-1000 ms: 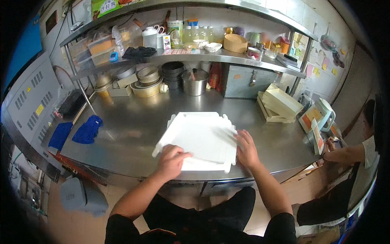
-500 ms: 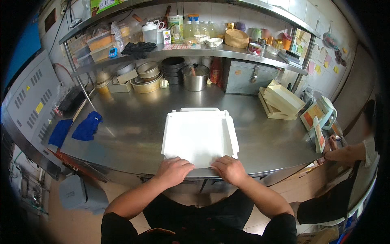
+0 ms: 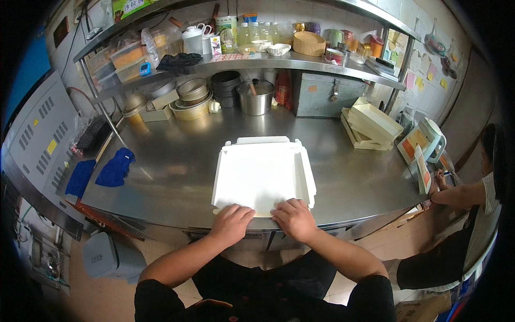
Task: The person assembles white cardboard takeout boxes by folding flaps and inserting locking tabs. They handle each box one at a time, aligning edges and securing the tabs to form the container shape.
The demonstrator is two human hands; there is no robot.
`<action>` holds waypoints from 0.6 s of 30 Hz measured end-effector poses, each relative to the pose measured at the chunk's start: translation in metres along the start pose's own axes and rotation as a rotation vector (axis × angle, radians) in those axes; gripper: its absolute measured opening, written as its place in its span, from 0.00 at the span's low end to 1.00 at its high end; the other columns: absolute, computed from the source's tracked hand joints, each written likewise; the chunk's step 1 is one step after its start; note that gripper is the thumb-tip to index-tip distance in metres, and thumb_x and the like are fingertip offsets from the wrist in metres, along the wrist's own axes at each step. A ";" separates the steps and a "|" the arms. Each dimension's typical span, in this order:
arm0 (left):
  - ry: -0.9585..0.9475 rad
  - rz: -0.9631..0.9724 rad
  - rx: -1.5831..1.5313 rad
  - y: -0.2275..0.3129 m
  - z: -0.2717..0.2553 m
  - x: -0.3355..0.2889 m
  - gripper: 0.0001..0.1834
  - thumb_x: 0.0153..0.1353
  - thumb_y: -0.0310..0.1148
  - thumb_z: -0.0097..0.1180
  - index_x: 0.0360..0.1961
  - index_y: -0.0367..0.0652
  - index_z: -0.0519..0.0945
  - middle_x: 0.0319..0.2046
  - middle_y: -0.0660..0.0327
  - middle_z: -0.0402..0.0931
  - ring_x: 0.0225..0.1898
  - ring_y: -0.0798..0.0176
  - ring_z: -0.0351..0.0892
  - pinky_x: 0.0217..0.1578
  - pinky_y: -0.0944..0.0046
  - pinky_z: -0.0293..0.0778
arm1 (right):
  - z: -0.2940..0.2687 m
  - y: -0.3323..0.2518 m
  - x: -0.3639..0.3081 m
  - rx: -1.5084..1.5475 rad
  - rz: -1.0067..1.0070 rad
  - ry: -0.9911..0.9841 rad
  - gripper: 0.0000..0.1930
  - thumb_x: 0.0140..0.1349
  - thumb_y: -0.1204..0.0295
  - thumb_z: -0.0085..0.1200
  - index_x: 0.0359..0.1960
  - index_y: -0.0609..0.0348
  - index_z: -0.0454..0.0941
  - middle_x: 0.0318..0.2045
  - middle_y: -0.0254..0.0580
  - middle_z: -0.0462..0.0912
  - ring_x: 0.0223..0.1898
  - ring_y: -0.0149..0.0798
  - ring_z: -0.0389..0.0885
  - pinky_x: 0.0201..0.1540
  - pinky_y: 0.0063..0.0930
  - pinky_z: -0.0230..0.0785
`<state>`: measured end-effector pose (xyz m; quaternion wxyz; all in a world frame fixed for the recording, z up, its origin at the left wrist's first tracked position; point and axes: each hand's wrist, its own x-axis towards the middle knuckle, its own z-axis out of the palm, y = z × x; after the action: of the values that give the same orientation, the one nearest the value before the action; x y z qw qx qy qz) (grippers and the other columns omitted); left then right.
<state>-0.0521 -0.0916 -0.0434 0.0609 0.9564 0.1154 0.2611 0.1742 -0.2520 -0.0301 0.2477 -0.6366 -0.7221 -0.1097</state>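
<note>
A white cardboard box blank (image 3: 263, 174) lies near the front edge of the steel table. Its side walls stand partly folded up, and a flap sticks out at the far side. At the near left corner, my left hand (image 3: 232, 222) has its fingers curled over the front edge of the card. My right hand (image 3: 295, 219) grips the same edge towards the near right corner, fingers bent and pressed together. A short stretch of the front edge shows between the two hands; the rest of it is hidden beneath them.
Blue cloths (image 3: 116, 167) lie at the left of the steel table (image 3: 177, 177). Along the back stand cake tins (image 3: 193, 110), a lidded pot (image 3: 255, 102) and a grey metal case (image 3: 324, 96). Cream trays (image 3: 375, 121) are stacked at right, near a person's arm (image 3: 458, 196).
My right hand has shifted slightly left along the front edge, closer to my left hand. Both hands keep hold of the card. The view has tilted a little.
</note>
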 end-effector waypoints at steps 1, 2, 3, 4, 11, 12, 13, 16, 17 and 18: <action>-0.007 -0.030 -0.023 0.002 -0.001 0.003 0.14 0.65 0.28 0.66 0.51 0.44 0.90 0.47 0.59 0.86 0.53 0.51 0.83 0.58 0.50 0.79 | 0.007 0.002 -0.002 -0.002 -0.007 0.011 0.14 0.65 0.68 0.65 0.50 0.56 0.89 0.49 0.42 0.87 0.52 0.47 0.83 0.59 0.42 0.75; -0.015 -0.060 -0.047 0.003 -0.002 0.009 0.13 0.65 0.27 0.65 0.50 0.43 0.90 0.46 0.58 0.86 0.51 0.49 0.84 0.57 0.49 0.80 | 0.012 0.004 -0.004 -0.005 -0.013 0.022 0.14 0.64 0.69 0.64 0.49 0.57 0.88 0.48 0.43 0.86 0.52 0.47 0.83 0.59 0.43 0.75; -0.022 -0.094 -0.067 0.004 -0.004 0.013 0.12 0.65 0.26 0.64 0.49 0.43 0.89 0.44 0.57 0.86 0.50 0.48 0.84 0.56 0.49 0.80 | 0.014 0.001 -0.002 -0.015 0.028 -0.002 0.13 0.63 0.70 0.63 0.48 0.58 0.87 0.47 0.43 0.86 0.52 0.48 0.83 0.58 0.44 0.75; -0.029 -0.119 -0.047 0.005 -0.001 0.017 0.10 0.66 0.27 0.64 0.47 0.42 0.89 0.44 0.56 0.85 0.50 0.46 0.84 0.55 0.48 0.80 | 0.017 -0.002 0.002 -0.026 0.071 -0.026 0.13 0.62 0.70 0.62 0.47 0.59 0.86 0.46 0.44 0.86 0.51 0.48 0.83 0.58 0.44 0.75; -0.017 -0.194 -0.219 -0.016 0.029 0.042 0.14 0.68 0.30 0.62 0.53 0.38 0.83 0.48 0.46 0.81 0.56 0.37 0.79 0.59 0.42 0.76 | 0.034 0.005 0.048 0.090 0.223 -0.149 0.12 0.66 0.69 0.58 0.47 0.60 0.81 0.44 0.51 0.83 0.53 0.55 0.80 0.59 0.47 0.73; 0.067 -0.171 -0.304 -0.020 0.035 0.046 0.15 0.69 0.30 0.62 0.55 0.38 0.82 0.51 0.45 0.80 0.59 0.36 0.78 0.61 0.41 0.75 | 0.036 0.008 0.052 0.140 0.218 -0.110 0.12 0.67 0.69 0.58 0.48 0.60 0.81 0.45 0.52 0.83 0.53 0.56 0.80 0.60 0.48 0.73; 0.093 -0.196 -0.360 -0.023 0.039 0.049 0.27 0.76 0.41 0.59 0.70 0.39 0.73 0.67 0.41 0.74 0.72 0.36 0.70 0.73 0.42 0.67 | 0.036 0.011 0.056 0.230 0.219 -0.089 0.17 0.73 0.68 0.56 0.59 0.60 0.80 0.55 0.55 0.81 0.61 0.57 0.78 0.69 0.48 0.70; 0.131 -0.449 -1.034 -0.020 0.048 0.070 0.38 0.82 0.53 0.51 0.82 0.40 0.61 0.80 0.41 0.60 0.82 0.41 0.57 0.81 0.46 0.55 | 0.075 0.013 0.077 0.944 0.416 0.208 0.25 0.76 0.69 0.56 0.72 0.62 0.73 0.66 0.54 0.77 0.71 0.53 0.74 0.77 0.45 0.64; 0.123 -0.479 -1.084 -0.012 0.054 0.079 0.42 0.86 0.55 0.39 0.87 0.38 0.50 0.85 0.48 0.51 0.84 0.49 0.52 0.83 0.50 0.48 | 0.096 0.012 0.082 1.092 0.500 0.270 0.26 0.77 0.69 0.55 0.74 0.63 0.71 0.68 0.53 0.76 0.73 0.51 0.73 0.77 0.44 0.63; 0.132 -0.468 -1.088 -0.005 0.060 0.086 0.42 0.86 0.55 0.39 0.87 0.38 0.50 0.85 0.48 0.50 0.85 0.49 0.51 0.83 0.50 0.47 | 0.117 0.013 0.087 1.235 0.584 0.338 0.27 0.79 0.69 0.55 0.76 0.63 0.68 0.70 0.52 0.75 0.74 0.49 0.72 0.78 0.42 0.63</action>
<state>0.0492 -0.0681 -0.0538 0.5908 0.7188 0.1765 0.3212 0.1554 -0.1193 -0.0885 0.6921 -0.5216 -0.4032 0.2939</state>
